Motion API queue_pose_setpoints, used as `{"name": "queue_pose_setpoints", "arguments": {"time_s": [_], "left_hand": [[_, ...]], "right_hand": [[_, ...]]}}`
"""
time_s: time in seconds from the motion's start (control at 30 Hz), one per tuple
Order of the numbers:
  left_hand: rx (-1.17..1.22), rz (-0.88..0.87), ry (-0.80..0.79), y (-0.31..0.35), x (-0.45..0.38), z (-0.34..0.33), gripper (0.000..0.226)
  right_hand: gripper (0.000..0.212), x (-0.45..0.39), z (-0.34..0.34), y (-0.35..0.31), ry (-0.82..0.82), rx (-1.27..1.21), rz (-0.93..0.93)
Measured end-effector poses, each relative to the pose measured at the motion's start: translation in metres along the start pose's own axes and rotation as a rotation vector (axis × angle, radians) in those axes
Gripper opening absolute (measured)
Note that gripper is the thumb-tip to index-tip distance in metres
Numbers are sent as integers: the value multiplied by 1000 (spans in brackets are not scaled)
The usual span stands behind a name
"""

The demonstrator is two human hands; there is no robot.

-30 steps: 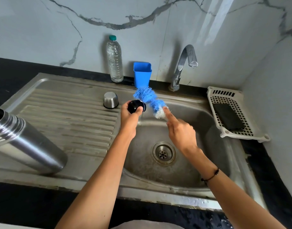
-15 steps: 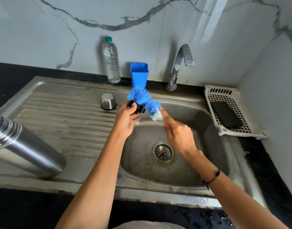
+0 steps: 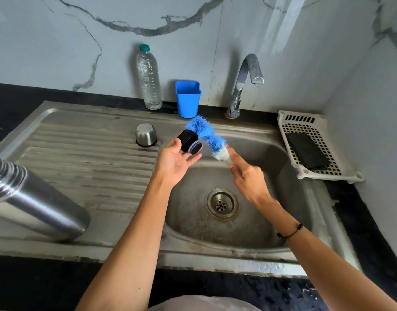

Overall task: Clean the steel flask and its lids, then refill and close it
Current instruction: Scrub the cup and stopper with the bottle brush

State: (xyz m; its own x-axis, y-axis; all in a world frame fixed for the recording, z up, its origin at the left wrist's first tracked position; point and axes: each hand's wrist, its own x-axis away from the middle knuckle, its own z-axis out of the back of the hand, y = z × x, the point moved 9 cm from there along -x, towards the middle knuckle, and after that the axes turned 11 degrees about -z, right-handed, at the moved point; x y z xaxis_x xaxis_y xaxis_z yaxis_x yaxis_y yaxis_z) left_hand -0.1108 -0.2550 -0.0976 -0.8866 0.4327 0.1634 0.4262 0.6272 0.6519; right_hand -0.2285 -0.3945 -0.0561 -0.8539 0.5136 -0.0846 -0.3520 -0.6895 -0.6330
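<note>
My left hand (image 3: 175,163) holds the black inner stopper lid (image 3: 189,141) over the sink's left rim, palm turned up, the lid's ringed end facing right. My right hand (image 3: 247,178) grips the handle of a blue and white bottle brush (image 3: 207,136), forefinger stretched along it. The bristles lie against the lid's right side. The steel flask (image 3: 33,200) stands open on the drainboard at the far left. Its steel cup lid (image 3: 146,134) sits upside down on the drainboard behind my left hand.
The sink basin (image 3: 271,221) with its drain (image 3: 222,203) lies below my hands. At the back stand a water bottle (image 3: 148,78), a blue cup (image 3: 188,98) and the tap (image 3: 244,84). A white basket (image 3: 292,124) holding a dark scrub pad (image 3: 306,150) sits right.
My left hand has turned palm up and rotated the black lid, so its ringed end now faces right. The brush has slid along the lid's side.
</note>
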Motion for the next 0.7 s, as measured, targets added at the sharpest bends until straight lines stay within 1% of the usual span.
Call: {"name": "queue_pose_setpoints", "arguments": {"time_s": [0.1,0.17,0.27,0.33,0.43,0.5,0.57,0.63,0.7], "left_hand": [[38,26,43,3,-3,1,26],[59,3,37,5,-6,0,28],[78,-13,41,5,-4,1,27],[117,-5,61,5,-2,2,26],[130,-4,110,6,-4,3,26],[109,-9,124,4,-6,0,28],[111,3,133,0,-4,-5,30],[160,22,146,-1,0,-7,35],[186,16,126,3,0,-10,35]], "right_hand": [[62,7,2,-6,41,-86,69],[62,12,-7,-9,12,-61,104],[60,7,-17,1,-50,-6,19],[60,5,-13,7,-49,-40,-30],[60,13,0,-3,28,-141,45],[61,19,-6,-10,23,-100,91],[63,19,-13,-6,14,-50,62],[63,14,-11,3,21,-80,-2],[60,14,-4,4,41,-137,0]]}}
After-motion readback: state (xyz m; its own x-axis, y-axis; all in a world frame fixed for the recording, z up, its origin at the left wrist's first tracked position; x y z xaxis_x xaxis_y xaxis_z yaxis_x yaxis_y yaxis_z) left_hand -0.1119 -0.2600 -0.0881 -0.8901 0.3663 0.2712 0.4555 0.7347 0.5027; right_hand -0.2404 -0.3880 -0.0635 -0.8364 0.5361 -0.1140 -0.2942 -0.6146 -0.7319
